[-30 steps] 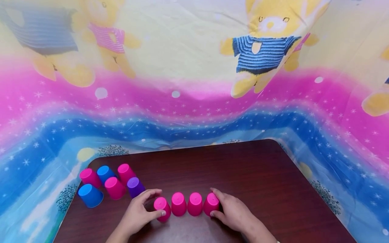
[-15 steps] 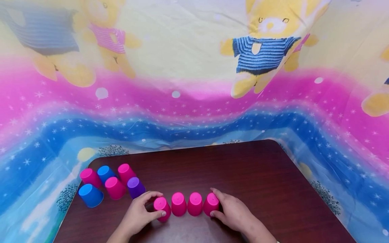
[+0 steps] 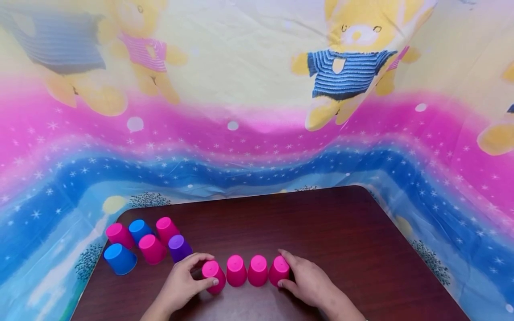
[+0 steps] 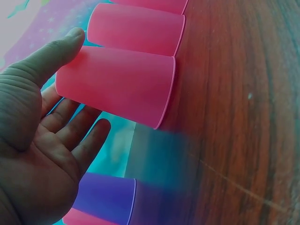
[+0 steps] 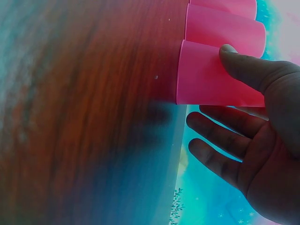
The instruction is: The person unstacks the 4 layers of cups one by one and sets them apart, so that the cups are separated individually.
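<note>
Pink cups stand upside down in a short row on the table, near its front edge in the head view. My left hand (image 3: 182,278) holds the left end cup (image 3: 213,277) between thumb and fingers. The right end cup (image 3: 279,271) is gripped the same way by my right hand (image 3: 309,278). Between them stand two more pink cups, a left one (image 3: 236,271) and a right one (image 3: 257,271), with no hand on them. In the left wrist view my thumb (image 4: 70,44) lies on the held cup (image 4: 117,86). The right wrist view shows my thumb (image 5: 239,63) against its cup (image 5: 206,77).
At the left of the dark wooden table (image 3: 321,223) several upturned cups stand in a group, among them a blue cup (image 3: 120,259), a pink cup (image 3: 152,249) and a purple cup (image 3: 179,248). A patterned cloth (image 3: 241,151) hangs behind the table.
The left end cup has shifted very slightly left with my left hand. My right hand and the other cups stay as they were.
</note>
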A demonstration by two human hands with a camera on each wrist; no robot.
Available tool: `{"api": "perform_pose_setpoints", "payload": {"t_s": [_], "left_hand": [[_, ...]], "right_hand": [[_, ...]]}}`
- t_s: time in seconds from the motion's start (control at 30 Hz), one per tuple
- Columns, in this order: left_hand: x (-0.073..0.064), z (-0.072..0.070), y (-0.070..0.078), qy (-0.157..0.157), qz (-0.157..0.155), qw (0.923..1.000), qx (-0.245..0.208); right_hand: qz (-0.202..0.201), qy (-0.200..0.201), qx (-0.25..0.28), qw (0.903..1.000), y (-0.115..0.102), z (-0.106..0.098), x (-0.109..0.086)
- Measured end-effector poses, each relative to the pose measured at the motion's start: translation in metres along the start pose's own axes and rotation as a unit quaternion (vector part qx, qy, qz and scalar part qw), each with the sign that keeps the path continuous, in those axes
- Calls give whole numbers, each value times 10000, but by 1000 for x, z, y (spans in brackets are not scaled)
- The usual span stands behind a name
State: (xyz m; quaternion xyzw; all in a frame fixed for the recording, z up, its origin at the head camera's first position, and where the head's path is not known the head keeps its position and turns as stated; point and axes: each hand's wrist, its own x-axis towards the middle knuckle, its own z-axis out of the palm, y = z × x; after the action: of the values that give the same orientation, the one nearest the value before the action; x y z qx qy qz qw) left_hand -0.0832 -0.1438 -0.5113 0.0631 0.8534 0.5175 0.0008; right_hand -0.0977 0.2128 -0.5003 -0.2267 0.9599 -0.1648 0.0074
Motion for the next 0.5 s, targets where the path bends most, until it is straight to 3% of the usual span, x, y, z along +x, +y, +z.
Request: {"api": "perform_pose_setpoints", "payload": {"t_s": [0.27,0.5], "left_hand": [[-1,-7,4,10,-359,9993,60],[-2,-11,3,109,-411,9991,-87]], "right_hand": [[-10,22,14,10000,0,0,0],[36,-29,66,10000,0,0,0]]}}
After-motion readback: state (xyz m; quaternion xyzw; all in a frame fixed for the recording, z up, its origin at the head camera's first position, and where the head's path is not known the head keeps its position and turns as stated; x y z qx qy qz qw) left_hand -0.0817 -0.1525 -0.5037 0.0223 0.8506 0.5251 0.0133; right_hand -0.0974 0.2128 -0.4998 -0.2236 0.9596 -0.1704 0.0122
